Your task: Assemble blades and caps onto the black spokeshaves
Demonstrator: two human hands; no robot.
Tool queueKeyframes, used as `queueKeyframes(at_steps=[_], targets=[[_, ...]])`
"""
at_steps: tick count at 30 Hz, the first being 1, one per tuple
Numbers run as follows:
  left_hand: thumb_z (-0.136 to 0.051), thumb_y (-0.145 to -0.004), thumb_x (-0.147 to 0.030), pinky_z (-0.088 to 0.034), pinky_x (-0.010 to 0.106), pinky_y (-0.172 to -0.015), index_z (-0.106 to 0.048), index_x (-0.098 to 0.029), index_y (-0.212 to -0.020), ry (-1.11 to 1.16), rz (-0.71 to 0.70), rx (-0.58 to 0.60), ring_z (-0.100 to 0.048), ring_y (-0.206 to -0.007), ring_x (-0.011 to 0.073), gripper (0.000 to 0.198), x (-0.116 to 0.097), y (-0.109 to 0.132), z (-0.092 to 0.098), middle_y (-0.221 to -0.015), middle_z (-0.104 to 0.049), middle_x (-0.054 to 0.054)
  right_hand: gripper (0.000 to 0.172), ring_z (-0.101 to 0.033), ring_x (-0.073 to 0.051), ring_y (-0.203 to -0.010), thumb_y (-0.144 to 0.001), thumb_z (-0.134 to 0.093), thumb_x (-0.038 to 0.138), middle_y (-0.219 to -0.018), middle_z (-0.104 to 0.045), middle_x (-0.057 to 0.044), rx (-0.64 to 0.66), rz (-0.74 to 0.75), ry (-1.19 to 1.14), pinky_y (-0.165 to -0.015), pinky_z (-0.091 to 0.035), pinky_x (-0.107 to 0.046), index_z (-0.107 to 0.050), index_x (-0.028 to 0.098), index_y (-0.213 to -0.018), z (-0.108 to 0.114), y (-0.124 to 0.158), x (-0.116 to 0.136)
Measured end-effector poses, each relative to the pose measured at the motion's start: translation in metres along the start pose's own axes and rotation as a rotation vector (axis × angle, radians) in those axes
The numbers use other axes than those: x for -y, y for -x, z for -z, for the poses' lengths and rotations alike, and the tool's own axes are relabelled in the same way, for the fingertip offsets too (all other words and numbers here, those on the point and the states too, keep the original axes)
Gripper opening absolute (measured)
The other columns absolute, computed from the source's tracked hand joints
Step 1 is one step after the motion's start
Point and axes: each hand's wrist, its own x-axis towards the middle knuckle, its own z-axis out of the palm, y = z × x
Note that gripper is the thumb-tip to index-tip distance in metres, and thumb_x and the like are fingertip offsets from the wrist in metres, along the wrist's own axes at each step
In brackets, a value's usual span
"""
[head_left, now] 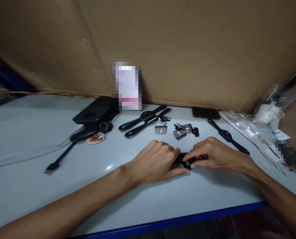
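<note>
Near the table's front, my left hand (160, 161) is wrapped round a black spokeshave (180, 162), whose handles are mostly hidden by my hands. The thumb and fingers of my right hand (212, 156) pinch a small silver screw (188, 163) at the middle of that body. Just beyond my hands lie loose parts: a flat steel blade (160, 130) with a notched slot, a second blade (179, 134), and a black cap piece (195, 131). Two black spokeshave bodies (135, 127) lie side by side behind my left hand; another spokeshave body (226, 135) lies beyond my right wrist.
On the left sit a black box (91, 111) and a cable with a USB plug (52, 167). A black phone (206, 113) lies at the back, near plastic packaging (252, 129) and a bagged white container (267, 111). Cardboard (187, 49) walls the back. A blue edge (177, 220) borders the front.
</note>
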Motion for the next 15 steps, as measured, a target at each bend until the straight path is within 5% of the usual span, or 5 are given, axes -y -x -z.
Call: queueKeyframes(at_steps=[9,15], targets=[[-0.042,-0.094,-0.074,-0.029,0.032,-0.052,-0.067,-0.015,-0.085,0.019,-0.048,-0.026,-0.064,-0.057,0.0224,0.065,0.002,0.001,0.001,-0.067,-0.068,0.007,0.021,-0.058,-0.014,-0.068,-0.085,-0.075,0.025,-0.078,-0.068,0.002,0.041,-0.131,0.143,-0.065,-0.036,-0.026,-0.071,0.021,-0.106,0.01,0.006,0.007],[-0.042,-0.092,-0.077,-0.02,0.032,-0.051,-0.063,-0.015,-0.072,0.007,-0.052,-0.061,-0.061,-0.053,0.0209,0.068,0.005,0.001,-0.003,-0.062,-0.065,0.006,0.01,-0.059,-0.016,-0.072,-0.088,-0.071,0.026,-0.085,-0.069,-0.002,0.061,-0.17,0.374,-0.063,-0.032,-0.028,-0.068,0.018,-0.083,0.01,0.008,0.008]])
